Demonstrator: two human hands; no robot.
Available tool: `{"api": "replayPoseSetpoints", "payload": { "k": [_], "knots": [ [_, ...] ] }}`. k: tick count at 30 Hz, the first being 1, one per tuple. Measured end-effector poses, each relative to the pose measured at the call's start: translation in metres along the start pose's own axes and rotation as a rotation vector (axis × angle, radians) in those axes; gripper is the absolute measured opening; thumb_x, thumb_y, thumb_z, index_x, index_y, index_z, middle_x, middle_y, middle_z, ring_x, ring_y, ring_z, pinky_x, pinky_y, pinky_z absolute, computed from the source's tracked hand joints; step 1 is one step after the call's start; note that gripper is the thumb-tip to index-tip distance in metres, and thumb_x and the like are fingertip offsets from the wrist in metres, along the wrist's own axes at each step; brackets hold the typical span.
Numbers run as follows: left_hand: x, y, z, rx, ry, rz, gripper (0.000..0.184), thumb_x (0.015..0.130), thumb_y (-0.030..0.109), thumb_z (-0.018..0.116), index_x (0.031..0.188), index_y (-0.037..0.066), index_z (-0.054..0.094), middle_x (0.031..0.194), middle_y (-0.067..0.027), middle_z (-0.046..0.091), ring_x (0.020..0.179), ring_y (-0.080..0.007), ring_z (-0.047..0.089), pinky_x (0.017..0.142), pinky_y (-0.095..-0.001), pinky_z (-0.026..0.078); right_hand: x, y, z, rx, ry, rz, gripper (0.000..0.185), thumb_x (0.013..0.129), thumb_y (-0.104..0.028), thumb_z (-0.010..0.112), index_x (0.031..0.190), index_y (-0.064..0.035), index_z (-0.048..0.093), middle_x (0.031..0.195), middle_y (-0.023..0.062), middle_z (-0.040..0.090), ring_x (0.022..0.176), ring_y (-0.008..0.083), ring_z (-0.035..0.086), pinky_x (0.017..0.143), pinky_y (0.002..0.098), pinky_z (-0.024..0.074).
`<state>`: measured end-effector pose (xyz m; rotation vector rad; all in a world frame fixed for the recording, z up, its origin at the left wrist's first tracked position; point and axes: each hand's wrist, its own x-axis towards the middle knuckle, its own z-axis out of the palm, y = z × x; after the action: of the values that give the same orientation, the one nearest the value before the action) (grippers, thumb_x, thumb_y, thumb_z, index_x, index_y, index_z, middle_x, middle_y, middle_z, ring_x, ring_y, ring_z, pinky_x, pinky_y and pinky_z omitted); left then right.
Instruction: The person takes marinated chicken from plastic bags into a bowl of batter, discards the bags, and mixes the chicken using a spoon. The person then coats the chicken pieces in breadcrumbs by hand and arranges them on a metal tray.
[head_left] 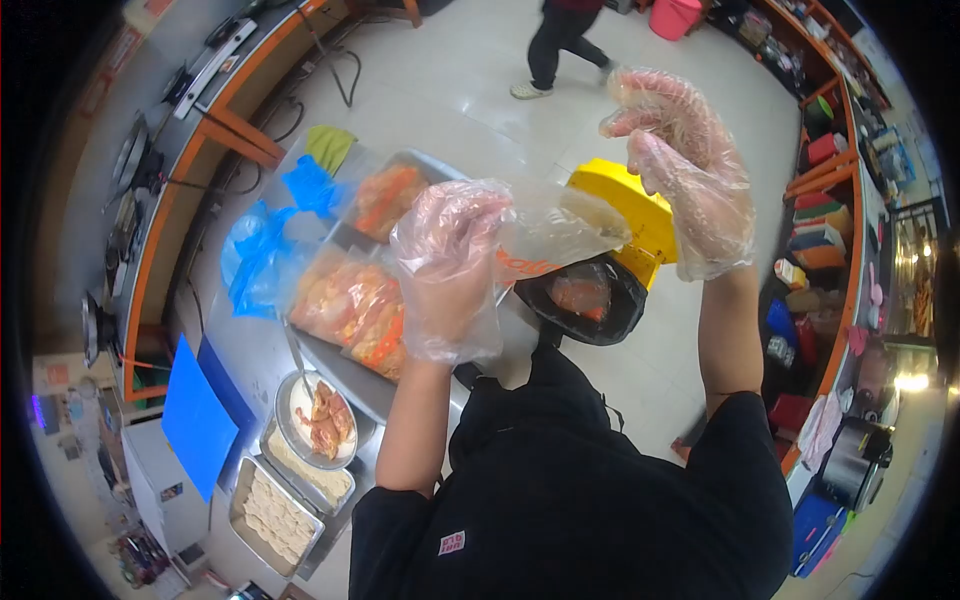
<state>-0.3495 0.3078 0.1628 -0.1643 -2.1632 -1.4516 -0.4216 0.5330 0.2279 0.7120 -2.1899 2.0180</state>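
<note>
Left hand (452, 262) clutches a bag (572, 226); right hand (690, 170) curls loosely, seemingly empty. A left slip could drop it outside the bin (642, 268).

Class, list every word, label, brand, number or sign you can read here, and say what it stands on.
Patch on the black shirt: seemingly "UNI QLO", slightly blurred.
Clear plastic bag: orange lettering, too creased to read surely.
Other marks: too small or blurred.

Plastic bag (565, 225) is crowding the space between left hand (453, 262) and yellow lid (652, 212), while room is stretching between right hand (692, 170) and shelves (824, 179).
</note>
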Motion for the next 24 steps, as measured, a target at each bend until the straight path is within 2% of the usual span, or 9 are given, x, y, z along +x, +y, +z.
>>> {"api": "replayPoseSetpoints", "payload": {
  "k": [5, 8, 11, 13, 14, 17, 20, 23, 24],
  "knots": [
    [0.008, 0.015, 0.064, -0.100, -0.148, -0.006, 0.010, 0.089, -0.005, 0.070, 0.095, 0.003, 0.072, 0.098, -0.0086, 0.070, 0.095, -0.0214, 0.067, 0.085, -0.0328, 0.054, -0.006, 0.009, -0.059, 0.017, 0.096, 0.058, 0.042, 0.097, -0.008, 0.066, 0.138, -0.0042, 0.057, 0.125, 0.0080, 0.063, 0.107, 0.0141, 0.062, 0.090, 0.0289, 0.0515],
    [0.005, -0.001, 0.104, -0.049, -0.279, -0.004, 0.014, 0.088, 0.002, 0.073, 0.100, 0.007, 0.073, 0.102, -0.0127, 0.068, 0.096, -0.0318, 0.067, 0.083, -0.0425, 0.056, -0.007, 0.018, -0.089, -0.029, 0.183, 0.048, 0.044, 0.096, -0.006, 0.064, 0.139, -0.0022, 0.056, 0.124, 0.0091, 0.064, 0.106, 0.0143, 0.063, 0.084, 0.0268, 0.0518],
    [-0.002, -0.016, 0.145, -0.015, -0.388, 0.019, 0.008, 0.090, 0.003, 0.070, 0.097, 0.005, 0.072, 0.103, -0.0107, 0.069, 0.100, -0.0271, 0.067, 0.085, -0.0377, 0.055, -0.007, 0.030, -0.115, -0.073, 0.267, 0.065, 0.047, 0.094, -0.005, 0.063, 0.140, -0.0020, 0.056, 0.129, 0.0116, 0.065, 0.104, 0.0160, 0.065, 0.079, 0.0255, 0.0516],
    [-0.016, -0.037, 0.174, -0.081, -0.466, -0.026, 0.008, 0.091, 0.005, 0.070, 0.098, 0.005, 0.073, 0.106, -0.0120, 0.069, 0.103, -0.0293, 0.067, 0.088, -0.0403, 0.055, -0.009, 0.041, -0.133, -0.085, 0.333, 0.059, 0.048, 0.093, -0.005, 0.064, 0.140, -0.0034, 0.057, 0.132, 0.0133, 0.065, 0.104, 0.0175, 0.067, 0.077, 0.0250, 0.0514],
    [-0.025, -0.050, 0.188, -0.117, -0.505, -0.050, 0.008, 0.091, 0.006, 0.070, 0.098, 0.005, 0.073, 0.108, -0.0126, 0.069, 0.105, -0.0304, 0.066, 0.090, -0.0415, 0.054, -0.011, 0.046, -0.141, -0.107, 0.356, 0.083, 0.048, 0.093, -0.010, 0.065, 0.140, -0.0044, 0.058, 0.135, 0.0145, 0.064, 0.105, 0.0183, 0.067, 0.072, 0.0244, 0.0510],
    [-0.060, -0.100, 0.228, -0.090, -0.626, -0.222, 0.012, 0.089, 0.010, 0.072, 0.099, 0.005, 0.074, 0.111, -0.0133, 0.069, 0.109, -0.0323, 0.065, 0.095, -0.0439, 0.052, -0.013, 0.055, -0.159, -0.185, 0.383, 0.126, 0.048, 0.093, -0.014, 0.066, 0.140, -0.0049, 0.059, 0.132, 0.0143, 0.066, 0.103, 0.0170, 0.068, 0.067, 0.0231, 0.0496],
    [-0.097, -0.157, 0.261, -0.138, -0.817, -0.532, 0.024, 0.088, 0.017, 0.074, 0.109, 0.005, 0.073, 0.115, -0.0149, 0.069, 0.114, -0.0352, 0.063, 0.100, -0.0448, 0.050, -0.010, 0.064, -0.174, -0.178, 0.378, 0.142, 0.048, 0.093, -0.016, 0.068, 0.139, -0.0046, 0.060, 0.127, 0.0143, 0.068, 0.099, 0.0161, 0.068, 0.063, 0.0216, 0.0478],
    [-0.131, -0.194, 0.276, 0.292, -0.878, -0.228, 0.033, 0.089, 0.022, 0.073, 0.118, 0.006, 0.069, 0.118, -0.0167, 0.067, 0.118, -0.0361, 0.062, 0.101, -0.0441, 0.049, -0.002, 0.069, -0.165, -0.188, 0.382, 0.167, 0.049, 0.093, -0.018, 0.069, 0.139, -0.0034, 0.060, 0.124, 0.0150, 0.068, 0.091, 0.0139, 0.065, 0.063, 0.0205, 0.0475],
    [-0.147, -0.205, 0.278, 0.292, -0.862, -0.232, 0.031, 0.092, 0.020, 0.069, 0.119, 0.004, 0.067, 0.130, -0.0204, 0.062, 0.126, -0.0378, 0.057, 0.100, -0.0443, 0.051, 0.001, 0.073, -0.160, -0.186, 0.393, 0.146, 0.050, 0.093, -0.020, 0.069, 0.140, -0.0024, 0.059, 0.122, 0.0155, 0.068, 0.087, 0.0124, 0.064, 0.062, 0.0202, 0.0467]
  ]
}}
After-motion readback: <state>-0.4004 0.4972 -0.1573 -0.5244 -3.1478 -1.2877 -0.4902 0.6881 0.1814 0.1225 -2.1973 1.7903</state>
